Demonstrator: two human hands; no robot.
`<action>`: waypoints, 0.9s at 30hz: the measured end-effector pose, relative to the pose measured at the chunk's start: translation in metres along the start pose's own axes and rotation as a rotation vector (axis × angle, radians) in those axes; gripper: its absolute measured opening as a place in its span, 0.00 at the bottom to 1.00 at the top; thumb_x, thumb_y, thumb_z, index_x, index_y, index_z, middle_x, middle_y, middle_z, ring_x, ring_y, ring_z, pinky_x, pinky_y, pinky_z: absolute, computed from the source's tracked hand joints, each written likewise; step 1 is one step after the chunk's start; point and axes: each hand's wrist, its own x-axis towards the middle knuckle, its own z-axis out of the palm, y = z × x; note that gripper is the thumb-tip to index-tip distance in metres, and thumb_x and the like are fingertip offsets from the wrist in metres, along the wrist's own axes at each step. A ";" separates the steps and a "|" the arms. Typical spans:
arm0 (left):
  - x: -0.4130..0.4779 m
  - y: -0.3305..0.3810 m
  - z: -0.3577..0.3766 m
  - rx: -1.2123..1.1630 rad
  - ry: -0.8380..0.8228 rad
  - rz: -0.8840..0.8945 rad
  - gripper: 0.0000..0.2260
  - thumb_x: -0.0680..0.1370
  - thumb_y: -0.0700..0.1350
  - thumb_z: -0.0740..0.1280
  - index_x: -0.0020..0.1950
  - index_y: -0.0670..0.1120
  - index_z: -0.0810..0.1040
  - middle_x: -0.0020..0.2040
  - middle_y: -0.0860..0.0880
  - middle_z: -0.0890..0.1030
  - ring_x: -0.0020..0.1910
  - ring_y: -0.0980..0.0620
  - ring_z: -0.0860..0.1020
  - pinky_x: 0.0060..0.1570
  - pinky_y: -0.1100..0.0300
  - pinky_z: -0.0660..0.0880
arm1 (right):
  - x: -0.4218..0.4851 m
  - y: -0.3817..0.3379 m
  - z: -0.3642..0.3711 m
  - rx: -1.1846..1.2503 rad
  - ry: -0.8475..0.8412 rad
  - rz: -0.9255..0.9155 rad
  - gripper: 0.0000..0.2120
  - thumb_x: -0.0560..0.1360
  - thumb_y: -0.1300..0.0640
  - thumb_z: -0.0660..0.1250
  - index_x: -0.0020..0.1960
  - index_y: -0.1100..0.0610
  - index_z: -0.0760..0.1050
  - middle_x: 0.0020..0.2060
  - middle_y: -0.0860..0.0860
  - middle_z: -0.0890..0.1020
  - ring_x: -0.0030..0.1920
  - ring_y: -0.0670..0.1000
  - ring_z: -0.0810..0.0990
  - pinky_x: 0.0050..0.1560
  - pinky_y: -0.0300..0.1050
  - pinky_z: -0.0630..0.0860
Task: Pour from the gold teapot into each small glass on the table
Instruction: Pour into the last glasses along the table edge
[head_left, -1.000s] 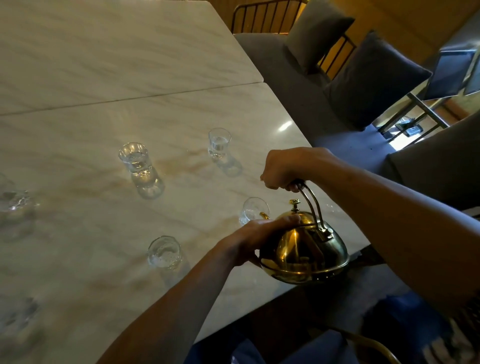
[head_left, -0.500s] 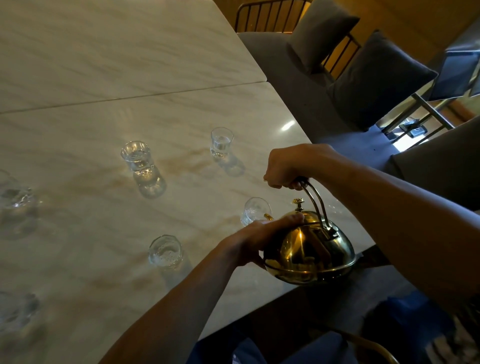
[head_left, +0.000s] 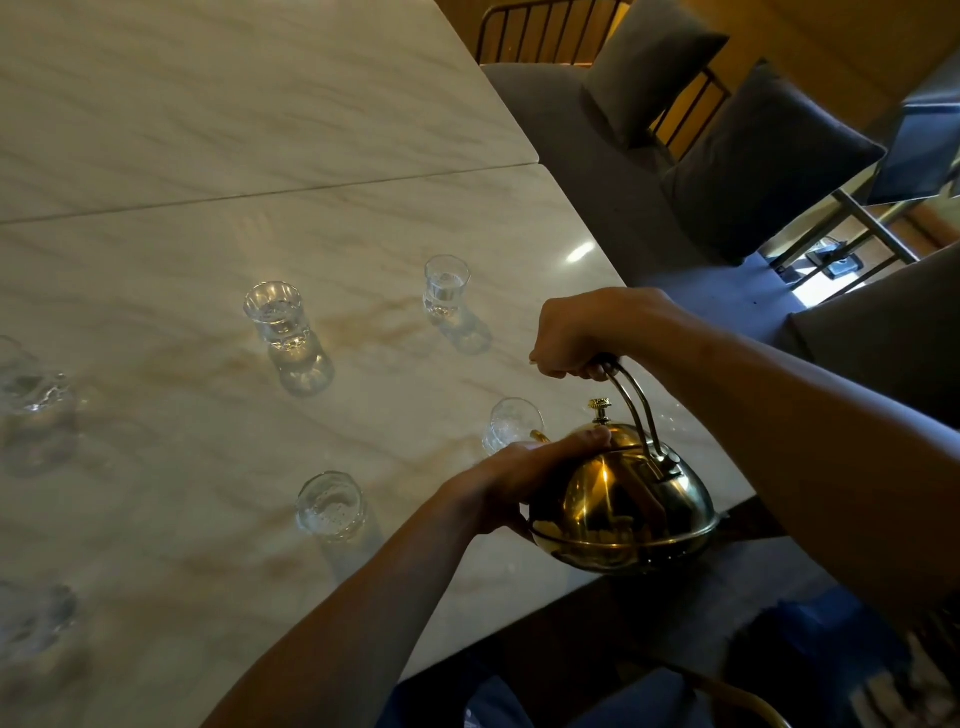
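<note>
Head view: right hand (head_left: 582, 332) clenched round the wire handle (head_left: 631, 400), gold teapot (head_left: 623, 499) hung below and tipped, left hand (head_left: 519, 478) pressed flat on the lid, spout over the nearest small glass (head_left: 511, 423), probably pouring.

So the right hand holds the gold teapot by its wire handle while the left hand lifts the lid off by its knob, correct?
Not quite. In the head view the left hand rests flat on the lid beside the knob, keeping it closed. The right hand does hold the gold teapot by its wire handle.
</note>
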 end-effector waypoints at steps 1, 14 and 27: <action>0.000 0.000 0.000 0.003 0.003 -0.001 0.26 0.67 0.72 0.70 0.58 0.58 0.75 0.72 0.43 0.77 0.66 0.40 0.77 0.64 0.38 0.77 | 0.000 0.000 0.000 -0.001 0.000 -0.001 0.05 0.75 0.62 0.63 0.45 0.65 0.75 0.33 0.58 0.76 0.32 0.54 0.73 0.35 0.45 0.74; -0.001 -0.001 0.002 0.016 0.018 0.012 0.28 0.65 0.74 0.72 0.57 0.59 0.77 0.71 0.43 0.78 0.67 0.40 0.78 0.65 0.37 0.77 | -0.005 0.001 0.002 0.002 0.034 -0.002 0.07 0.77 0.60 0.63 0.45 0.64 0.75 0.35 0.58 0.78 0.34 0.54 0.76 0.37 0.46 0.76; -0.004 -0.004 0.006 0.061 0.020 0.046 0.38 0.63 0.75 0.72 0.67 0.56 0.77 0.69 0.44 0.80 0.67 0.41 0.79 0.65 0.36 0.77 | -0.019 0.002 0.005 -0.006 0.080 0.002 0.08 0.77 0.59 0.64 0.42 0.64 0.74 0.35 0.58 0.78 0.34 0.54 0.77 0.38 0.46 0.77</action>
